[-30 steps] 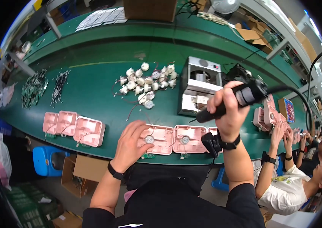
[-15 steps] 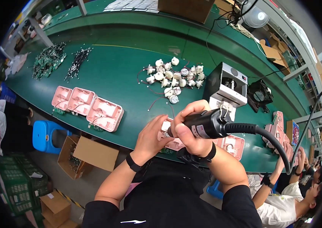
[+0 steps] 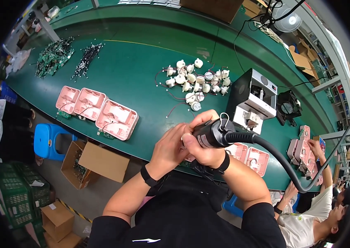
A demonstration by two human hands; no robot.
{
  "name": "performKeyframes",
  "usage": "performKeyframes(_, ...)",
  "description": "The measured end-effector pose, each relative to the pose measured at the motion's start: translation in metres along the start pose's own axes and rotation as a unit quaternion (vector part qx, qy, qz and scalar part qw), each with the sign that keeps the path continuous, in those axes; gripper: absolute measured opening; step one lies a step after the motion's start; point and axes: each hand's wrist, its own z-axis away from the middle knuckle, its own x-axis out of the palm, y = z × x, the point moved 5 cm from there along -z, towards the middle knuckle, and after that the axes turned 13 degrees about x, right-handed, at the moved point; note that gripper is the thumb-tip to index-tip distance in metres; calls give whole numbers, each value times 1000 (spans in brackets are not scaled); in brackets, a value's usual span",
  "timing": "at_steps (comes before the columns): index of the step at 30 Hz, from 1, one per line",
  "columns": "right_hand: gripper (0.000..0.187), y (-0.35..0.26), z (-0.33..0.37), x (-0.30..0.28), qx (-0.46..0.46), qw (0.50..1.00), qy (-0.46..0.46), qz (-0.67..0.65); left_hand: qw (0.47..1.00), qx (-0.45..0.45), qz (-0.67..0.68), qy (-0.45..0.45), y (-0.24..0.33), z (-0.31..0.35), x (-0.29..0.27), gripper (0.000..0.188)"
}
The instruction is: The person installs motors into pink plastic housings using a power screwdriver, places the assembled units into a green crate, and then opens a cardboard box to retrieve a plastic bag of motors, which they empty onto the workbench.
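My right hand [image 3: 208, 153] is wrapped round a black electric screwdriver [image 3: 210, 134], whose thick cable loops off to the right. My left hand [image 3: 167, 144] is closed by the tool's tip, fingers and thumb round a pink plastic housing [image 3: 189, 158]. Both hands cover most of that housing, and the driver's tip is hidden. Left of my hands stand three open pink housings [image 3: 119, 120] with wires inside and green circuit boards by their edges. More pink housings [image 3: 257, 161] sit just right of my right forearm.
Small white motors [image 3: 191, 78] with thin leads lie piled beyond my hands. A black-and-silver machine [image 3: 252, 99] stands to their right. Circuit boards [image 3: 54, 58] and black wires [image 3: 87, 60] lie far left. A co-worker's hand [image 3: 316, 149] touches stacked pink housings at right.
My hands have drawn closer together, and the screwdriver has shifted slightly left, covering more of the pink housing. The co-worker's hand has moved up onto the stacked housings.
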Motion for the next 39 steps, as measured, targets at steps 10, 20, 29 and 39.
performKeyframes(10, 34, -16, -4, -10, -100, 988, 100, 65, 998, 46, -18, -37, -6, -1, 12, 55)
performKeyframes(20, 32, -89, 116, -105, 94, 953, 285, -37, 1000, -4, -26, 16, 13, 15, -5, 68)
performKeyframes(29, 46, 15, 260, -182, 341, 753, 507, 245, 988, 32, -144, -32, 19, 39, -1, 56)
performKeyframes(39, 52, 44, 301, -208, 339, 752, 544, 154, 995, -20, -62, -77, 47, 18, 38, 51)
